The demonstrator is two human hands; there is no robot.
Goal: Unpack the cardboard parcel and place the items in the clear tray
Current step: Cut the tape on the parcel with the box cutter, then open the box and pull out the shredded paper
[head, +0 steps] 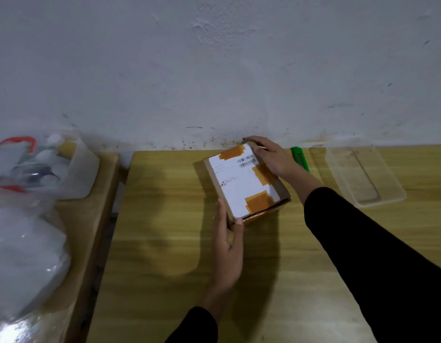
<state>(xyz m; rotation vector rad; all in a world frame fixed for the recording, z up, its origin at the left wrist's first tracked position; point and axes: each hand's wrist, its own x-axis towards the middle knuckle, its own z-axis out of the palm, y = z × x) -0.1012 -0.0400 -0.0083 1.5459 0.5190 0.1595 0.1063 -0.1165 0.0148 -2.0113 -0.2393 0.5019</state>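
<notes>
Cardboard parcel (246, 184) still taped shut on table (165, 243); left hand (227, 246) grips near corner, right hand (271, 157) grips far corner. Next probably needs green cutter (300, 158); clear tray (363, 174) waits.

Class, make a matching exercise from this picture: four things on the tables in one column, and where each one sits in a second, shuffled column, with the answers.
Things:
1. cardboard parcel
2. clear tray
3. green tool
4. plastic bags

Places:
A. on the side table at far left
B. by the wall, between parcel and tray
C. held between both hands, mid-table
D. at the table's right end, nothing in it

Pairs: 1-C, 2-D, 3-B, 4-A
</notes>
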